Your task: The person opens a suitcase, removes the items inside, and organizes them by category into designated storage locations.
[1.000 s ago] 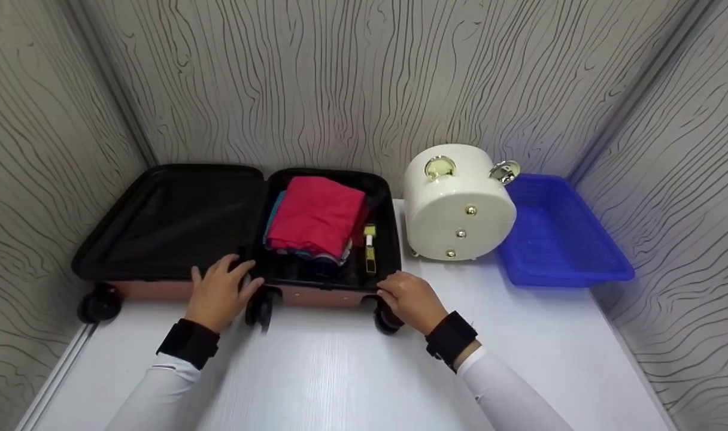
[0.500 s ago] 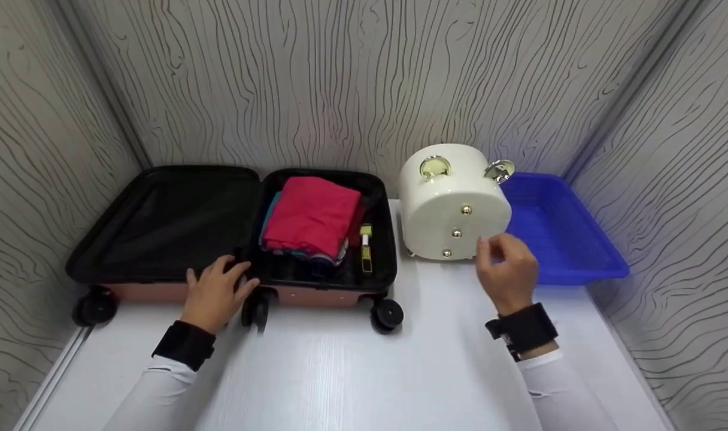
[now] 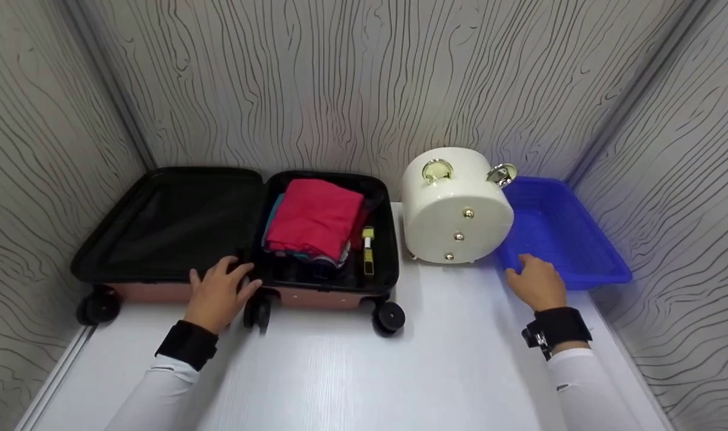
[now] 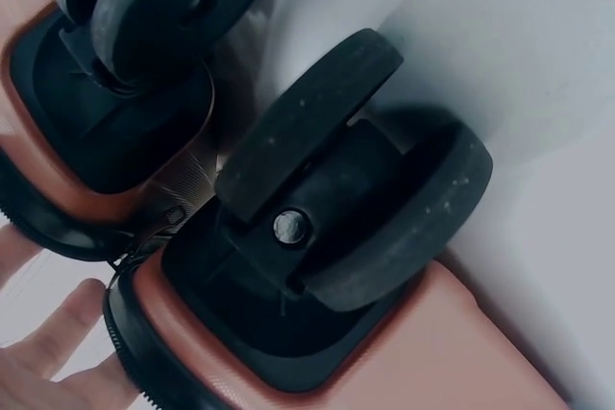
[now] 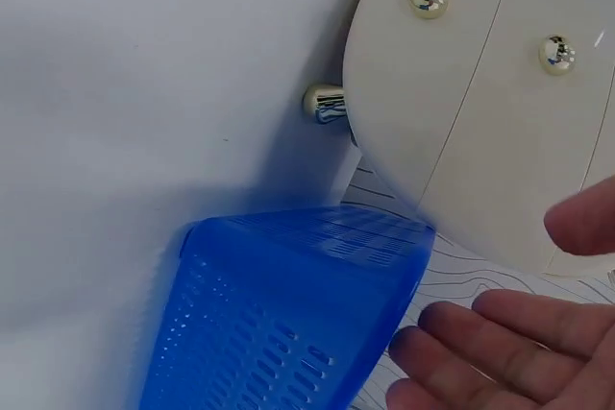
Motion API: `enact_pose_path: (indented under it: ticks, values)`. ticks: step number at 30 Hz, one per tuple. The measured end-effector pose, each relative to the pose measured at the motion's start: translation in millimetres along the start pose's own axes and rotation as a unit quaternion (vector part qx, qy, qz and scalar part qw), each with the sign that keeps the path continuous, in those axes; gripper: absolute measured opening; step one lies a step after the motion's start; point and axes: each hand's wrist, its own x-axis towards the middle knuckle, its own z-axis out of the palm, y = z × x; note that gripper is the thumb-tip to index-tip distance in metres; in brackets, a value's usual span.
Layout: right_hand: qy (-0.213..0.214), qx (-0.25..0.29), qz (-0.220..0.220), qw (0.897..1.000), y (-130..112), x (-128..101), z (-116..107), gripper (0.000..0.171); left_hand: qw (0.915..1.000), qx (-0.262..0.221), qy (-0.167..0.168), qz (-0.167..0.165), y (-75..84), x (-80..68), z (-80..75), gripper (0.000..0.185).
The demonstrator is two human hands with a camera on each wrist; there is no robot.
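My left hand point(image 3: 217, 296) rests with spread, relaxed fingers on the near edge of an open suitcase point(image 3: 184, 227), by the hinge between its halves. In the left wrist view, its fingers point(image 4: 62, 328) show beside the black zipper edge. A stack of folded clothes point(image 3: 316, 215), bright pink on top, lies in the right half. Beside it is a slim yellow and black item point(image 3: 369, 251). My right hand point(image 3: 540, 284) holds nothing and hovers at the near left corner of a blue plastic basket point(image 3: 594, 280). Its fingers point(image 5: 500, 352) are loosely extended in the right wrist view.
A round cream-white box point(image 3: 430, 230) with gold knobs and gold ear-like discs stands between suitcase and basket. Black caster wheels point(image 3: 390, 317) stick out from the suitcase's near side onto the white table point(image 3: 340, 383). Patterned panels point(image 3: 364, 90) enclose the back and sides.
My right hand has left the suitcase's near right corner and moved right, past the white box, to the blue basket, its fingers loosening. The left hand stays in place.
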Motion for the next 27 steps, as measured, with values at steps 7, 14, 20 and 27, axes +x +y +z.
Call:
enact_pose_path:
  ticks: [7, 14, 20, 27]
  values:
    - [0.002, -0.035, -0.031, 0.999, 6, 7, 6, 0.051, 1.0, -0.007, 0.003, -0.003, 2.4, -0.9, 0.9, 0.048]
    - [0.005, -0.051, -0.028, 0.998, 15, 6, 15, 0.04, 1.0, -0.008, 0.005, -0.001, 3.4, -0.7, 0.8, 0.048]
    - [0.001, -0.052, -0.037, 0.998, 18, -9, 5, 0.038, 0.9999, -0.009, 0.001, -0.007, 3.5, 0.3, 0.3, 0.049]
    - [-0.074, -0.06, -0.025, 0.995, 20, -34, -19, 0.023, 1.0, -0.006, -0.003, -0.005, 3.8, 0.4, 0.9, 0.049]
